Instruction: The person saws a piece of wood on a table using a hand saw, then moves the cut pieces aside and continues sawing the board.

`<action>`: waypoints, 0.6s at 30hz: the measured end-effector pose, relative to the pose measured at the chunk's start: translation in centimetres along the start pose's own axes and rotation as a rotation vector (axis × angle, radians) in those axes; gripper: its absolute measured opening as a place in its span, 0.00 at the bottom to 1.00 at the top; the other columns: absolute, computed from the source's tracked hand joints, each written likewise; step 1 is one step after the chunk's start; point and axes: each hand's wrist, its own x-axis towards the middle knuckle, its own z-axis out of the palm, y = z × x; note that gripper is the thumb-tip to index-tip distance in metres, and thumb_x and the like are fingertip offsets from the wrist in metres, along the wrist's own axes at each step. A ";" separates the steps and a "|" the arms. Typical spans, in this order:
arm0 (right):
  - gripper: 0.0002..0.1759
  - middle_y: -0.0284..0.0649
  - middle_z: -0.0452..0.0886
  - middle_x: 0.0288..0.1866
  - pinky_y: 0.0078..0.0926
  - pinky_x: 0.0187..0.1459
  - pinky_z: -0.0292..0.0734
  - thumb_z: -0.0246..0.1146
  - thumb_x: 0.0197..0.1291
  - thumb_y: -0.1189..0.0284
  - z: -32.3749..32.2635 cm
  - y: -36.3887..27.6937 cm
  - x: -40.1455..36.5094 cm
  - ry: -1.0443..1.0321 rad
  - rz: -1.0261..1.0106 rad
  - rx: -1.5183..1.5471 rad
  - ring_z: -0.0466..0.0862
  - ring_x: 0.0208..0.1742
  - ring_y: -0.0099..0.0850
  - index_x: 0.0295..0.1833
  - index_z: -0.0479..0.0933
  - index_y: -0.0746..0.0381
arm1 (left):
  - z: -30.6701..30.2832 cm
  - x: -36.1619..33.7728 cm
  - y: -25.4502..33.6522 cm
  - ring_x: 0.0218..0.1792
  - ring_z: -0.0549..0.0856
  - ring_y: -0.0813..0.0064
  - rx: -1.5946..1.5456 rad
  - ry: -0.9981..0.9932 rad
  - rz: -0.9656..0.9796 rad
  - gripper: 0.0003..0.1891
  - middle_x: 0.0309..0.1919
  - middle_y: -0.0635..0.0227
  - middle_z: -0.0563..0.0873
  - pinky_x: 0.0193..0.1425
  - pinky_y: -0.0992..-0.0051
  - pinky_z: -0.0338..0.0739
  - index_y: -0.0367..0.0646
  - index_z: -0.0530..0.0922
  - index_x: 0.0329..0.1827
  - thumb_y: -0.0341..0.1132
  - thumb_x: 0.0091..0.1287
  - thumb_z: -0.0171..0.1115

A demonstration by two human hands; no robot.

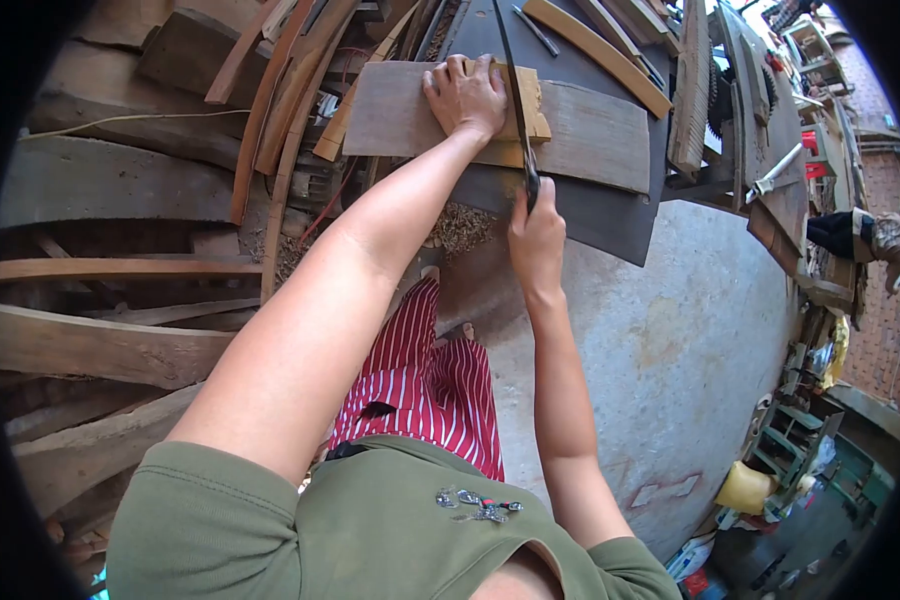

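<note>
A wide grey-brown wooden board [595, 130] lies crosswise on the dark worktable, with a shorter yellowish wood block [538, 112] on top of it. My left hand [467, 98] presses down beside the saw, its fingers curled over the far side of the block. In my right hand [537, 235], closed around the dark handle, is a handsaw [516, 100]. Its long thin blade points away from me and crosses the block just right of my left hand. How deep the teeth sit in the wood is hidden.
The dark tabletop [600, 225] ends in a corner near my right hand. Curved wood strips [280, 110] lean at left, above stacked planks [110, 340]. Sawdust [465, 230] lies below the table edge. A toothed circular blade [715, 100] stands at right. Another person [850, 235] is farther right.
</note>
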 end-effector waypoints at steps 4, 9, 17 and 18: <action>0.11 0.61 0.82 0.33 0.55 0.29 0.75 0.55 0.73 0.71 -0.6 0.6 -2.8 0.030 -0.042 0.035 0.83 0.36 0.62 0.55 0.69 0.64 | -0.4 0.0 0.1 0.65 0.70 0.63 0.003 -0.022 -0.002 0.18 0.57 0.68 0.75 0.77 0.54 0.51 0.64 0.80 0.60 0.52 0.73 0.50; 0.09 0.60 0.80 0.32 0.51 0.30 0.72 0.55 0.73 0.74 -4.5 1.4 -13.8 -0.002 0.071 0.114 0.82 0.38 0.64 0.55 0.69 0.64 | -0.8 -0.2 0.1 0.65 0.70 0.63 -0.006 -0.053 -0.028 0.18 0.57 0.68 0.75 0.77 0.54 0.51 0.64 0.80 0.60 0.52 0.73 0.50; 0.11 0.61 0.81 0.30 0.55 0.30 0.75 0.56 0.73 0.70 -0.4 1.1 -3.5 0.092 -0.113 0.077 0.83 0.34 0.62 0.54 0.69 0.64 | 0.0 0.0 -0.1 0.65 0.70 0.63 0.008 -0.040 -0.005 0.18 0.58 0.68 0.75 0.77 0.54 0.51 0.65 0.80 0.60 0.54 0.73 0.50; 0.11 0.61 0.81 0.30 0.55 0.30 0.75 0.56 0.73 0.70 0.0 0.8 -2.4 0.103 -0.104 0.079 0.83 0.34 0.62 0.54 0.69 0.64 | 0.1 0.1 -0.1 0.65 0.70 0.63 0.005 -0.043 0.009 0.18 0.58 0.68 0.75 0.77 0.54 0.51 0.65 0.80 0.60 0.54 0.73 0.50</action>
